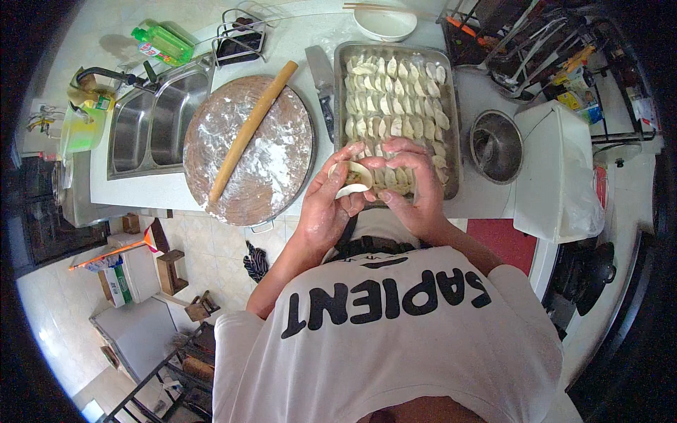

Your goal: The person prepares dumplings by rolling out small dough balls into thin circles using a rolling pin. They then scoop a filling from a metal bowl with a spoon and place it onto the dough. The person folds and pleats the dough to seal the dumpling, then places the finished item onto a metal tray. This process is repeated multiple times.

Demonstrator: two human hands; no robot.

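Observation:
My left hand [325, 195] holds a round dumpling wrapper [362, 186], its thumb over the near side. Some filling [353, 175] shows on the dough, partly covered by that thumb. Close by on the right, my right hand [420, 180] is curved, thumb and fingers apart, with nothing visible between them. Its fingertips come near the wrapper's side; whether they touch my left fingers is unclear. Both hands are over the front part of a metal tray [456, 127], where several rows of folded dumplings [396, 98] lie. My hands hide some of the front dumplings.
Left of the tray are a cleaver [320, 66] and a floured round wooden board [288, 127] with a rolling pin [248, 132] across it. Farther left is a double sink [180, 113]. A white bowl [385, 25] stands behind the tray, a steel pot [496, 148] to its right.

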